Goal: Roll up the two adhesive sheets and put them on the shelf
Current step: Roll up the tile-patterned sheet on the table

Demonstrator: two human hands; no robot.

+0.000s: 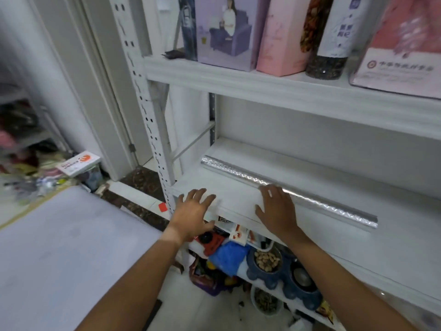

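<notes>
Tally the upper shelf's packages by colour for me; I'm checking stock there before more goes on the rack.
Only what shows in the frame is counted; the shelf runs past its edges.
Purple box: 1
Pink box: 1
Dark jar with a white label: 1
Clear-wrapped pink pack: 1
Total: 4
</notes>
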